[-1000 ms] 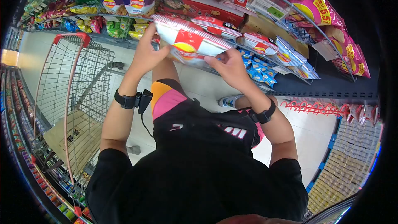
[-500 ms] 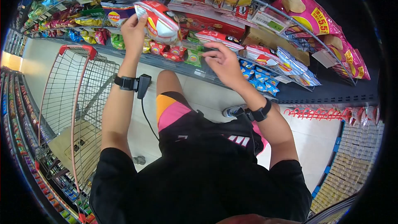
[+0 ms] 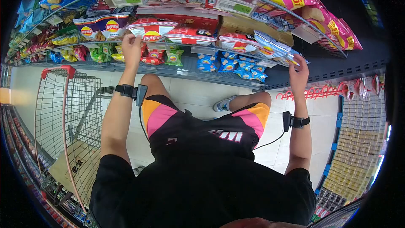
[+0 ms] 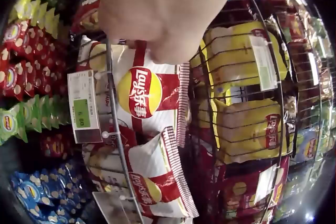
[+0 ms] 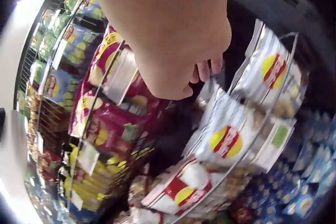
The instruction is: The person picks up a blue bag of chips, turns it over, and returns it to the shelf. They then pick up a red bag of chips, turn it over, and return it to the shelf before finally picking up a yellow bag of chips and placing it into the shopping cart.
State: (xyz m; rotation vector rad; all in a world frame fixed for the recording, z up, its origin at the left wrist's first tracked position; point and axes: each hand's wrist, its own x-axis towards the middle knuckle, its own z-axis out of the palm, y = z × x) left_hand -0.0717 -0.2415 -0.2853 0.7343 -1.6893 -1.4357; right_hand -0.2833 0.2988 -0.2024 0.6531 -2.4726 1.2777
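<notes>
Clearly, from the head view, the person's two hands are well apart; the left hand is at the near lower corner of a red-and-white chip bag, which lies in the shelf's lower row; the right hand, its fingers bent, is at the outer end of a pale blue bag in that same row; whether either grips its bag I cannot tell from here.

On to the left wrist view: the hand covers the upper edge of the red-and-white bag, fingertips hidden; the bag stands behind a wire rail, a price label beside it; light, even pressure would suit it, I judge, since a hard squeeze could crush the chips, and the striped seam must stay clear of the wire.

Last, the right wrist view: the fingers curl beside the striped pale blue bags, and contact is unclear; I'd say a flat nudge at the base squares such a bag best, slowly, so that its neighbours don't slump; pulling at a corner may tip it over the rail.
</notes>
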